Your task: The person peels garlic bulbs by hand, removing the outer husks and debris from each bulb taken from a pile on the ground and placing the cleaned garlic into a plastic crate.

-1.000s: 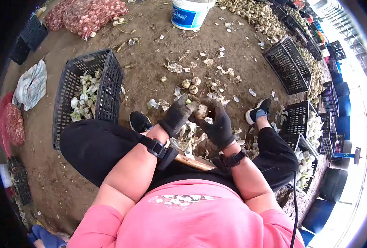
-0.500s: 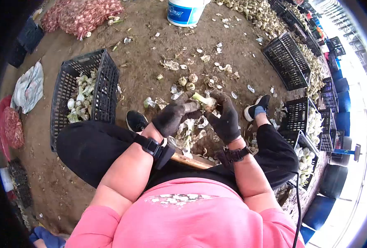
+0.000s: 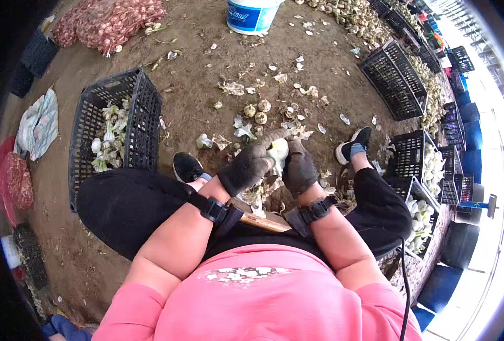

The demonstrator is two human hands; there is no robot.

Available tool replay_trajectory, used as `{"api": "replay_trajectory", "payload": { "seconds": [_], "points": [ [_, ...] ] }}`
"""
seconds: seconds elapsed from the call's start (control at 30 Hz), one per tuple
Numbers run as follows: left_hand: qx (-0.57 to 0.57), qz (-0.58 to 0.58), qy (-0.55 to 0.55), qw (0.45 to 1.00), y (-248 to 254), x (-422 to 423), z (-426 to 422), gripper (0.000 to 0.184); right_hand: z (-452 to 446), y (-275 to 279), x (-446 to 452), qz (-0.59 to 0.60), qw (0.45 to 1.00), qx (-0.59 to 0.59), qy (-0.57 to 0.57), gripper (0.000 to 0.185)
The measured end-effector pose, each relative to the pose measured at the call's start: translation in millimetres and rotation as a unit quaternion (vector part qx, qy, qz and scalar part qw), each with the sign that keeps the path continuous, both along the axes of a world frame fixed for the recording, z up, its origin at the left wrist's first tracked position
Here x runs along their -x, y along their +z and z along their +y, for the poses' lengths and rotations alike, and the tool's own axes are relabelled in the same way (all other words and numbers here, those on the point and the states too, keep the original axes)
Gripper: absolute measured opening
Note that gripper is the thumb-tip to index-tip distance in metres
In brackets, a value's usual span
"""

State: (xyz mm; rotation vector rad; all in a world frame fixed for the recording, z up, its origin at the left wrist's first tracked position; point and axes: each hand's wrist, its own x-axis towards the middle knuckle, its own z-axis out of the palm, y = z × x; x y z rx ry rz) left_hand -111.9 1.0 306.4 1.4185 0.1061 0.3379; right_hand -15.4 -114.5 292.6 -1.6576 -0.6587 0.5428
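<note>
A white garlic bulb (image 3: 278,150) with a pale stem is held between my two gloved hands, above the ground in front of my lap. My left hand (image 3: 246,168) closes on its left side with the fingers curled. On the other side my right hand (image 3: 299,169) wraps against the bulb, fingers bent around it. The dark gloves cover part of the bulb and hide the fingertips. Below the hands lie loose peels and stems (image 3: 256,196). Three small round bulbs (image 3: 260,117) sit on the dirt just beyond.
A black crate (image 3: 141,122) with stemmed garlic stands by my left knee. To the right are crates of white garlic (image 3: 421,219) and a tilted black crate (image 3: 394,79). Ahead are a white-and-blue bucket (image 3: 251,17) and a red net sack (image 3: 107,25). A wooden handle (image 3: 266,223) crosses my lap.
The garlic bulb has been turned more upright, and its white side now shows between the hands. Both hands have drawn closer together around it.
</note>
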Motion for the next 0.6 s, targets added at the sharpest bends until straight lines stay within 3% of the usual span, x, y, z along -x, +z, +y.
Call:
{"api": "replay_trajectory", "payload": {
  "seconds": [0.03,0.07,0.1,0.13,0.17,0.2,0.23,0.3,0.33,0.37,0.43,0.47,0.5,0.57,0.6],
  "points": [
    [-0.162,-0.041,0.024,0.986,-8,-1,-4,0.059,0,-7,-2,0.001,0.998,0.035,-0.050,0.035],
    [-0.220,-0.071,0.038,0.972,-12,-1,-5,0.058,2,-4,4,-0.154,0.985,0.044,-0.060,0.038],
    [-0.220,-0.072,0.035,0.972,-10,1,-3,0.058,3,5,8,-0.154,0.985,0.045,-0.063,0.038],
    [-0.005,0.010,-0.024,1.000,-7,4,1,0.057,4,16,11,-0.065,0.998,-0.002,-0.026,0.037],
    [0.211,0.092,-0.081,0.970,-4,6,4,0.055,4,22,13,0.024,0.998,-0.048,0.013,0.037],
    [0.234,0.066,-0.029,0.970,-4,5,-1,0.040,5,7,4,-0.007,1.000,0.012,-0.009,0.036],
    [0.235,0.065,-0.028,0.969,-17,4,3,0.040,-2,-6,-1,-0.008,1.000,0.013,-0.007,0.036],
    [0.009,0.145,0.045,0.988,-49,3,12,0.025,-1,10,4,0.065,0.997,-0.048,-0.020,0.034],
    [-0.231,0.000,0.214,0.949,-57,0,6,0.017,2,20,7,0.031,0.997,-0.071,0.000,0.033],
    [-0.229,0.002,0.217,0.949,-69,2,13,0.017,-2,53,11,0.229,0.971,-0.042,0.054,0.033],
    [-0.230,0.275,0.166,0.919,-95,4,33,0.015,-3,56,14,0.129,0.986,-0.058,0.090,0.034],
    [-0.211,0.215,0.158,0.940,-92,5,29,0.016,-1,64,19,0.141,0.984,-0.049,0.097,0.034],
    [-0.444,0.302,0.094,0.838,-86,3,21,0.023,-2,53,14,0.136,0.985,-0.052,0.094,0.034],
    [-0.465,0.199,0.178,0.844,-96,5,1,0.044,-4,14,-6,0.142,0.983,-0.114,0.000,0.027],
    [-0.392,0.191,0.140,0.889,-82,0,6,0.060,-8,11,-11,0.280,0.946,-0.165,-0.009,0.023]
  ]
}}
